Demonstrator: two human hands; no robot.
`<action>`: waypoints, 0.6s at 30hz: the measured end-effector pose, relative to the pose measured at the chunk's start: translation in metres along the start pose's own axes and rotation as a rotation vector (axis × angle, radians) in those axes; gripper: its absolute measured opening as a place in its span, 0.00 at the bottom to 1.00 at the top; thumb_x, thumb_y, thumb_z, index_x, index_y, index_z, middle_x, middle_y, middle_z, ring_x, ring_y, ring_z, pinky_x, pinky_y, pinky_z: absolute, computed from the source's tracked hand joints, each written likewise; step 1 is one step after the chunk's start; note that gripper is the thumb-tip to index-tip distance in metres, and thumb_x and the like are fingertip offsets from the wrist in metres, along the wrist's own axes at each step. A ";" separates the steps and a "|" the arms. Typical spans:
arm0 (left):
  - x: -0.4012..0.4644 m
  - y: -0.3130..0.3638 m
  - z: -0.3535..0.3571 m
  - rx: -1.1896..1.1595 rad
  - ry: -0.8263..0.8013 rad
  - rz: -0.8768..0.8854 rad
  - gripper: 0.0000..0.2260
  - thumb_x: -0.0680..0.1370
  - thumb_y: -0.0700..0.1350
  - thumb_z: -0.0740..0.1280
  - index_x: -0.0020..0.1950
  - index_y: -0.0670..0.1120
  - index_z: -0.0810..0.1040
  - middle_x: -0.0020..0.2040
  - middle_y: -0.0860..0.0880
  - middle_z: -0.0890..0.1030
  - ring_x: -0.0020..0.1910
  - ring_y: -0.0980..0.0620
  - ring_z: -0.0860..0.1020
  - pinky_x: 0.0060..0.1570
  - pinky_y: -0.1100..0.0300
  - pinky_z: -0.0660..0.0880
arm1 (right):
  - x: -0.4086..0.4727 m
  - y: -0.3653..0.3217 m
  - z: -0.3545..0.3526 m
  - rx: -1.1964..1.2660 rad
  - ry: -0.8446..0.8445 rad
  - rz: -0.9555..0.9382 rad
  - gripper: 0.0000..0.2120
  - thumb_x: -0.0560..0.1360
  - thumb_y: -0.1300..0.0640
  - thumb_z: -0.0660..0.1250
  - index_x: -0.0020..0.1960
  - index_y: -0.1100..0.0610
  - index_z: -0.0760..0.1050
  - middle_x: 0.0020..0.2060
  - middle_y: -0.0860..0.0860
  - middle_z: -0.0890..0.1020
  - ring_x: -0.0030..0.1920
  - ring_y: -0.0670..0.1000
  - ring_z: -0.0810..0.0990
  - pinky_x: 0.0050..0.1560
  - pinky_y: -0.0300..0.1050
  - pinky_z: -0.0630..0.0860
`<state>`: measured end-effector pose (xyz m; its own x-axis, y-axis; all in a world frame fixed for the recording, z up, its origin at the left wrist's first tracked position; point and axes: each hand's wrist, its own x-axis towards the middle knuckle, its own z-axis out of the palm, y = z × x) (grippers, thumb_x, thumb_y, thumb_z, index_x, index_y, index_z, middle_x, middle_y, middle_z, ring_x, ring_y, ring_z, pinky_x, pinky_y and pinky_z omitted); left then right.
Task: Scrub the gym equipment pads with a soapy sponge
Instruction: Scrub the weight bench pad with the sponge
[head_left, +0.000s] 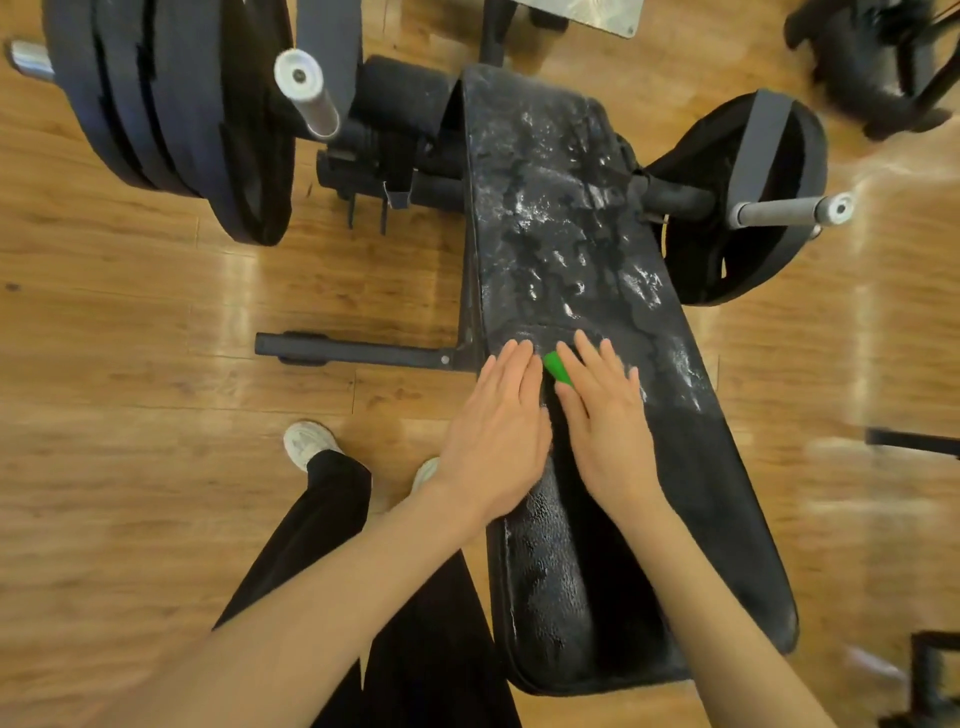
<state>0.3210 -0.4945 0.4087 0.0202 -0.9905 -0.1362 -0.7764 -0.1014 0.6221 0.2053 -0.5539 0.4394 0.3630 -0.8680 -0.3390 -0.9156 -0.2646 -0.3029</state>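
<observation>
We look down at 2 bare hands laid flat, side by side, on a long black bench pad (571, 234). The left hand (493, 431) and the right hand (608, 415) both have straight fingers pressed to the pad, neither grip closed around anything. A green sponge (557, 367) shows as a small strip in the gap between the 2 hands, tucked mostly under the right hand's fingers (592, 358), touching the pad. Beyond the fingertips, the pad is streaked with white soap suds (550, 208). Below the wrists the pad looks wet and darker. Black weight plates (171, 104) hang left of the pad above a wooden floor (130, 322).
</observation>
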 end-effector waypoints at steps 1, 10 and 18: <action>0.000 -0.001 0.000 0.014 0.002 0.017 0.24 0.80 0.45 0.52 0.70 0.32 0.70 0.70 0.35 0.72 0.71 0.39 0.70 0.72 0.48 0.63 | -0.020 0.000 -0.001 0.000 0.028 -0.003 0.20 0.83 0.57 0.57 0.74 0.53 0.65 0.76 0.49 0.61 0.77 0.51 0.51 0.75 0.49 0.42; 0.004 -0.002 -0.003 0.042 -0.047 0.040 0.25 0.80 0.47 0.50 0.72 0.33 0.68 0.71 0.36 0.70 0.72 0.39 0.68 0.74 0.47 0.64 | 0.022 0.003 0.005 -0.041 0.010 0.046 0.20 0.83 0.56 0.55 0.75 0.55 0.63 0.76 0.51 0.62 0.77 0.55 0.53 0.75 0.53 0.44; 0.005 -0.001 -0.005 0.036 -0.072 0.051 0.23 0.81 0.44 0.52 0.70 0.32 0.68 0.70 0.34 0.70 0.72 0.37 0.68 0.72 0.45 0.66 | -0.014 0.002 0.004 -0.069 0.025 0.074 0.19 0.83 0.54 0.55 0.74 0.54 0.66 0.75 0.51 0.64 0.77 0.55 0.56 0.75 0.52 0.46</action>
<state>0.3250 -0.4998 0.4119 -0.0639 -0.9849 -0.1607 -0.7975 -0.0464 0.6015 0.1993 -0.5400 0.4398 0.2902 -0.8960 -0.3360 -0.9498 -0.2269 -0.2152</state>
